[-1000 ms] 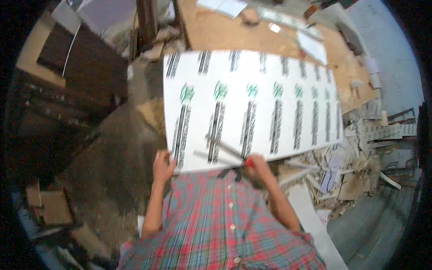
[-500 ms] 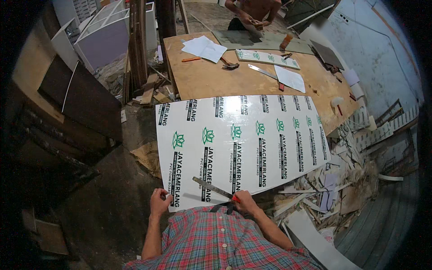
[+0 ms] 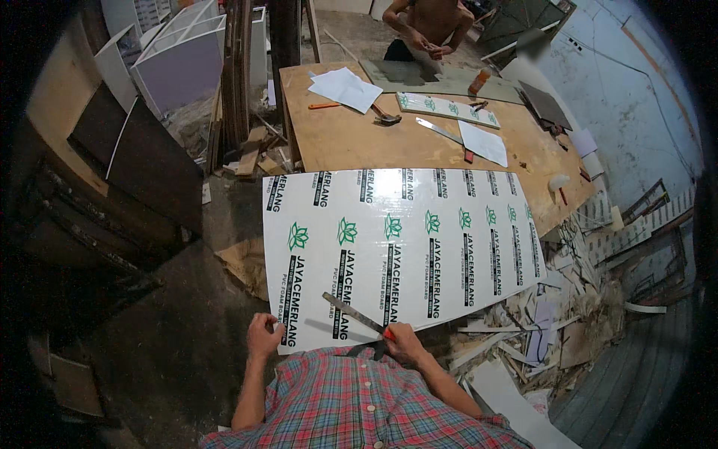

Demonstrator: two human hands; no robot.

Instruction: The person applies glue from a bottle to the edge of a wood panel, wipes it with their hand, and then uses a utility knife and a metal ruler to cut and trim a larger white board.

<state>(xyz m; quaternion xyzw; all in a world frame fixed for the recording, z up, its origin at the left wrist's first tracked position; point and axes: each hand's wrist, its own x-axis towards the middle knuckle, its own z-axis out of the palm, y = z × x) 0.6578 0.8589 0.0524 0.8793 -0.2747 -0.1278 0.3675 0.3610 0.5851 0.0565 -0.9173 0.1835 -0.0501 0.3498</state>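
Observation:
A large white foam board (image 3: 351, 280) with green leaf emblems and dark print lies in front of me, its far edge against the wooden table. At its near left corner, my left hand (image 3: 264, 335) is closed on the edge, fingers curled around it. My right hand (image 3: 405, 346) grips the red handle of a hand saw (image 3: 353, 312) near the board's near edge. The saw's narrow grey blade slants up to the left over the board and casts a shadow on it. I cannot tell whether the blade touches the surface.
On the wooden table (image 3: 329, 146) lie paper sheets (image 3: 348, 88), a hammer (image 3: 385, 116), another saw (image 3: 440, 130), a printed board strip (image 3: 449, 110) and a bottle (image 3: 479, 81). A person (image 3: 434, 34) is beyond it. Offcuts (image 3: 516, 348) litter the right floor; dark panels (image 3: 153, 165) lean left.
The view has tilted a little, so the table and board sit slightly lower in the picture. Both hands and the saw have hardly moved.

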